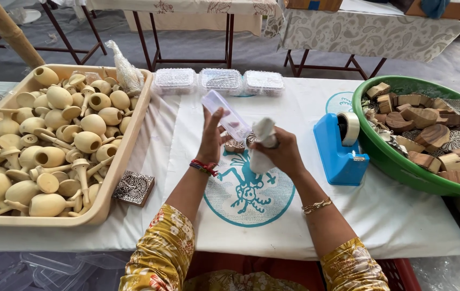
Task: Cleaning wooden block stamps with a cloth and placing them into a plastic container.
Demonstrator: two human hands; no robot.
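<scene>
Yellow floral sleeves (162,253) enter from the near edge and lead to both hands over a table covered with a white cloth (402,215) that bears a teal printed roundel (249,191). Left hand (211,143), with red thread bangles at the wrist, is raised with fingers wrapped around a clear plastic box (225,114), which is tilted with its far end up and to the left. Right hand (284,153), with a thin gold bangle, is clenched around a white wrapped bundle (262,145) (its contents cannot be told), held just right of the box and above the roundel. Two small carved wooden blocks (239,144) lie on the cloth between and just beyond the hands. Left of the hands stands a beige tray (125,161) heaped with pale wooden tops and spindles (52,145); a patterned square block (134,188) lies beside its near right corner, and a clear bag (126,70) rests at its far right corner. At the far edge sit three lidded clear boxes (219,81) in a row. To the right stands a blue tape dispenser (340,145), and beyond it a green basin (397,167) filled with carved wooden printing blocks (429,134).
</scene>
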